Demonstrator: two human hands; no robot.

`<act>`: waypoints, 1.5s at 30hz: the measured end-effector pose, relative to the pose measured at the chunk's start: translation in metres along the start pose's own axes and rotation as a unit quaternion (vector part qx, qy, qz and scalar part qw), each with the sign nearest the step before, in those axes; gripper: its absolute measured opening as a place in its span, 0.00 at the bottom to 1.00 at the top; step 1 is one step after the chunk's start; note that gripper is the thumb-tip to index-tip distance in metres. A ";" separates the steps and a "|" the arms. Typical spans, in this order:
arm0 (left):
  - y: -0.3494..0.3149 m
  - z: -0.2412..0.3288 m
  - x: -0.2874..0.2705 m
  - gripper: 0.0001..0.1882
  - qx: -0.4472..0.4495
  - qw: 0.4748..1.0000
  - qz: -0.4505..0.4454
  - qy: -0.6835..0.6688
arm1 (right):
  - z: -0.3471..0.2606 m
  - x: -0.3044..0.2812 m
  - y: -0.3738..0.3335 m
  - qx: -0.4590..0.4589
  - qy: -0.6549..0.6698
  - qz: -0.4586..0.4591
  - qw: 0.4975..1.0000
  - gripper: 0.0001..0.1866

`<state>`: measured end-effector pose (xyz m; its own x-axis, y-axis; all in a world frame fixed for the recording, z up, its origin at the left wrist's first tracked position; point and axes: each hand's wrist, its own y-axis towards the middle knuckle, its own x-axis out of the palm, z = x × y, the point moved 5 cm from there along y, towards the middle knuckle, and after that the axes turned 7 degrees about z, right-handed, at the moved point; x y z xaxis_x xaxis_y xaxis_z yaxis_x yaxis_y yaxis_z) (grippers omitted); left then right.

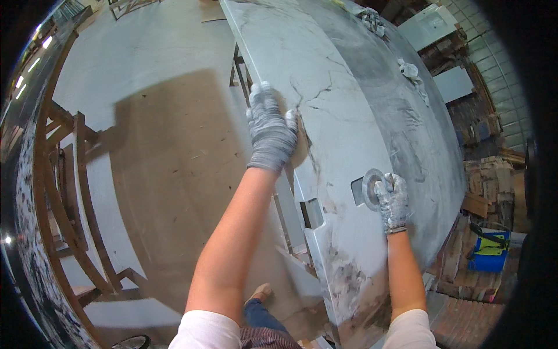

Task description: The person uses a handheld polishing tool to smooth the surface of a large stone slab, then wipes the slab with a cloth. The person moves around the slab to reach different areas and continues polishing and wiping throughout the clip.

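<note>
A long white stone slab (343, 139) with dark veins runs from the top of the view down toward me. My left hand (270, 131), in a grey and white glove, rests at the slab's left edge with its fingers stretched out and nothing held. Farther right, my right hand (393, 200), gloved too, grips a round grey disc (372, 187). The disc sits beside a small rectangular cutout (357, 192) and partly covers its right side. Its underside is hidden. Nearer to me, a notch (313, 214) is cut into the left edge.
A dusty grey surface (401, 128) adjoins the slab's right side, with a crumpled pale cloth (410, 71). At left stands a wooden frame (81, 192) by a dark slab. Stacked offcuts (491, 186) and a blue and green bag (490, 251) lie at right.
</note>
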<state>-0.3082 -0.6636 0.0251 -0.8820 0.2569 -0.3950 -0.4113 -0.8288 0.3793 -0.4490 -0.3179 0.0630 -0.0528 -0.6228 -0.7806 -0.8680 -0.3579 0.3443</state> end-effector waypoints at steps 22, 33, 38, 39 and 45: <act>0.042 0.027 0.003 0.30 0.229 0.931 -0.216 0.183 | -0.027 -0.014 -0.005 -0.046 -0.111 0.009 0.993 0.15; 0.248 -0.064 0.048 0.26 0.188 0.945 -0.136 0.230 | -0.011 -0.014 -0.009 0.050 -0.061 0.077 0.994 0.11; 0.299 -0.088 0.070 0.26 0.147 0.954 -0.134 0.223 | 0.023 -0.016 -0.011 0.146 0.032 0.144 0.978 0.14; 0.310 -0.093 0.073 0.26 0.121 0.962 -0.119 0.213 | 0.028 -0.019 -0.008 0.219 0.090 0.136 0.962 0.14; 0.356 -0.212 0.088 0.29 -0.198 0.967 0.060 -0.147 | -0.109 0.029 0.072 0.183 0.142 -0.008 0.973 0.10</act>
<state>-0.4833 -1.0418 -0.0522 -0.9690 0.2298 -0.0908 -0.2338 -0.9717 0.0351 -0.4592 -0.4381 0.1222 0.0558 -0.8044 -0.5915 -0.9878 -0.1306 0.0845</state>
